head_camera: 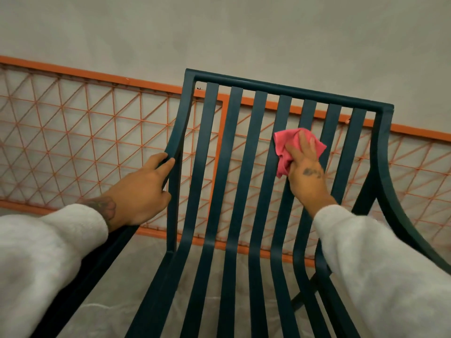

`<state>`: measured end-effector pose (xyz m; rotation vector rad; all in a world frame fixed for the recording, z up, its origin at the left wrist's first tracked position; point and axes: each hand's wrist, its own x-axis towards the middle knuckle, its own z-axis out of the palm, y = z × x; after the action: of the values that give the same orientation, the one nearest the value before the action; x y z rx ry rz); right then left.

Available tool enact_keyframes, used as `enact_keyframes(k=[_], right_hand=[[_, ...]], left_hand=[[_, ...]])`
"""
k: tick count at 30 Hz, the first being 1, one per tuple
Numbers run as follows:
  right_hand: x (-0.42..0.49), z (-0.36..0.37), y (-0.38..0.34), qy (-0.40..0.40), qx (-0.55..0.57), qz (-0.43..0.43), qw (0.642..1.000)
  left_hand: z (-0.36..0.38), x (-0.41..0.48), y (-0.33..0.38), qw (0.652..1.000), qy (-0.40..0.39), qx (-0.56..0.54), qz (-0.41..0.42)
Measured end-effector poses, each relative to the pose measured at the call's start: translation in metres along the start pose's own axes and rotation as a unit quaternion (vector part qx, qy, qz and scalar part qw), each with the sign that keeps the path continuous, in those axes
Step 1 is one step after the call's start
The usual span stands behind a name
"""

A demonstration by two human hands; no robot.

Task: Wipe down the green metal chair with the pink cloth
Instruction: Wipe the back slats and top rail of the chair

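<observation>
while left hand [141, 191] grips green chair [234, 167], flat right hand [308, 173] presses pink cloth [283, 142]; orange fence [73, 72] behind.

chair [259, 113]: painted metal, dark green, flat slats smooth, satin finish, soft sheen along top rail

cloth [286, 148]: pink, soft fabric, microfibre by look of it, matt, all crumpled

panel [97, 75] behind chair: orange painted metal frame plus thin wire mesh, paint pretty matt

wall [219, 32]: grey plaster or cement, matt, bit mottled

sleeves [48, 252]: off-white fleece, fuzzy nap

floor [136, 272]: pale, smooth-ish, faint sheen
</observation>
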<state>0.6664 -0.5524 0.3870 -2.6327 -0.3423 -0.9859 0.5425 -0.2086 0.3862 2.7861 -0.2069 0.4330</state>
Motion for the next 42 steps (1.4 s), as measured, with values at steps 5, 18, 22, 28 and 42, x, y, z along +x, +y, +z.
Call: enact_keyframes(k=[5,18,22,28,42], right_hand=[[-0.131,0.059,0.012,-0.133,0.108,0.038,0.985],[-0.187,0.005,-0.02,-0.462,-0.017,0.171,0.87],[-0.201,-0.003,-0.029,-0.48,-0.041,0.151,0.863],[-0.188,0.026,-0.017,-0.403,0.03,0.178,0.897],[-0.168,-0.038,-0.02,-0.368,0.151,0.187,0.898]], left_hand=[[0.0,0.0,0.0,1.0,0.0,-0.003,0.002],[-0.006,-0.008,0.011,1.0,-0.016,0.012,-0.002],[-0.008,-0.01,0.015,1.0,-0.014,0.012,-0.002],[-0.007,-0.011,0.014,1.0,-0.014,0.016,-0.003],[-0.003,-0.001,0.009,0.998,-0.01,0.054,0.024]])
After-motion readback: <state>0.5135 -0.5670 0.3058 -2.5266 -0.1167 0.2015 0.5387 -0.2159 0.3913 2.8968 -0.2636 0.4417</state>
